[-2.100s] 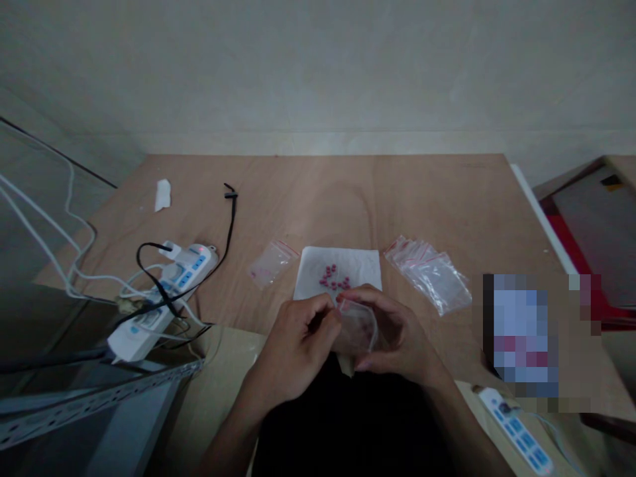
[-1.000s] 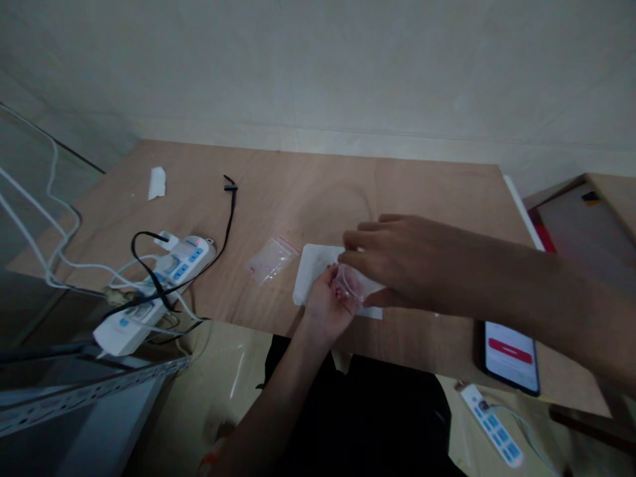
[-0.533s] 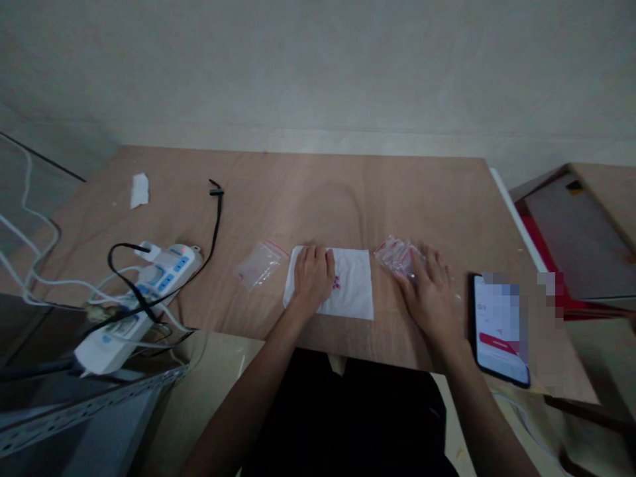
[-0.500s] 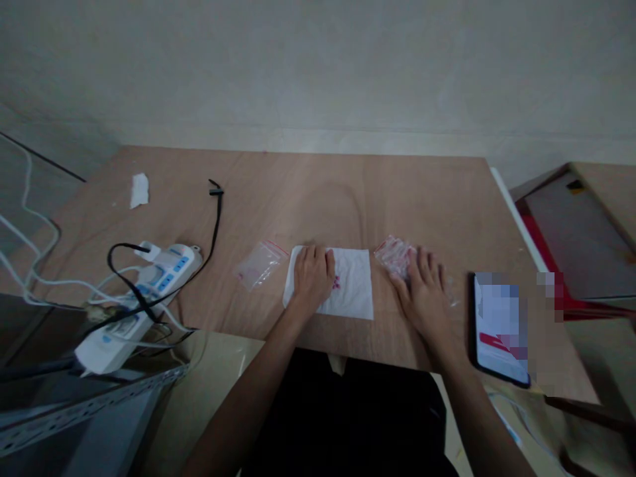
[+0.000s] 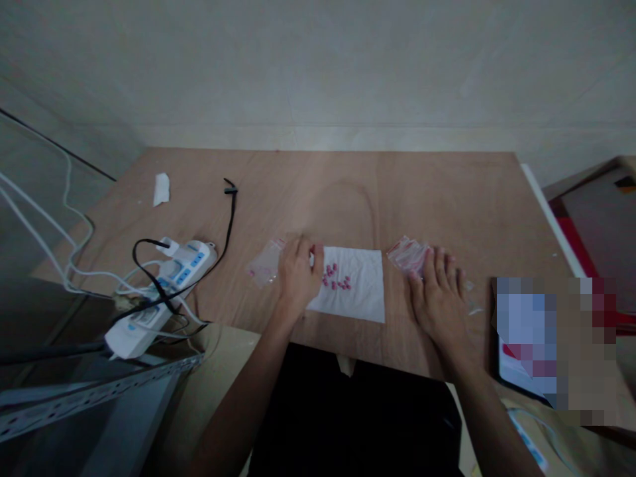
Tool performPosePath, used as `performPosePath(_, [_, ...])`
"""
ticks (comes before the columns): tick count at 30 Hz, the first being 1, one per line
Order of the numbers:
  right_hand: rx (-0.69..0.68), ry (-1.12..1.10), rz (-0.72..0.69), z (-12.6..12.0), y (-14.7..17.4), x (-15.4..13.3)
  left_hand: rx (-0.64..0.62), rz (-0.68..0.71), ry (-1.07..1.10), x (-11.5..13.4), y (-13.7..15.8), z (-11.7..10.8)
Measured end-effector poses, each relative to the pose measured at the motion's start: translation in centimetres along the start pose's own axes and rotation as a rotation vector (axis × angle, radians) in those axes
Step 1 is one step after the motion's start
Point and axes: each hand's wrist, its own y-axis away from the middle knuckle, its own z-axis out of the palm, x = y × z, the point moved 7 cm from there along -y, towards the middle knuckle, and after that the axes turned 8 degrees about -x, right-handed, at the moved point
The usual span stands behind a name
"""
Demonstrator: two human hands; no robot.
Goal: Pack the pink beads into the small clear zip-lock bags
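Observation:
A white cloth or tissue (image 5: pixel 365 288) lies on the table, with several small pink beads or pellets (image 5: pixel 342 285) on it. My left hand (image 5: pixel 301 275) is over the left edge of the cloth, fingers curled and thumb near the index finger. A speck of pink shows at its fingertips, too small to name. Beside that hand lies a clear zip bag (image 5: pixel 264 264) with a little pink in it, partly covered by the fingers. My right hand (image 5: pixel 440 295) rests flat, fingers extended, at a pile of clear zip bags with red seal lines (image 5: pixel 405 253).
On the left, a white power strip (image 5: pixel 163 295) carries plugs and tangled cables, and a black cable (image 5: pixel 231 225) runs onto the table. A scrap of white paper (image 5: pixel 161 189) lies farther back. At right is a phone (image 5: pixel 517 371), partly blurred out. A wall stands behind the table.
My left hand has shifted left off the middle of the cloth, uncovering the pink pieces. My right hand stays by the bags. The whole view has turned slightly left.

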Motion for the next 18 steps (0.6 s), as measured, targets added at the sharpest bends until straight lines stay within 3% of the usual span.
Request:
performPosePath(2, [0.004,-0.036,0.006,0.1,0.1,0.2,-0.035,-0.147,-0.04,-2.8,-0.5,-1.1])
performPosePath(6, [0.026,-0.114,0.004,0.1,0.1,0.6,-0.319,-0.36,-0.187,-7.3,-1.2,-0.9])
performPosePath(9, [0.07,-0.167,-0.006,-0.3,0.1,0.8,-0.395,-0.367,-0.216,-8.4,-1.4,-0.4])
performPosePath(18, [0.219,-0.237,0.043,-1.9,0.9,1.3,-0.437,-0.298,-0.163,-9.3,-1.5,-0.5])
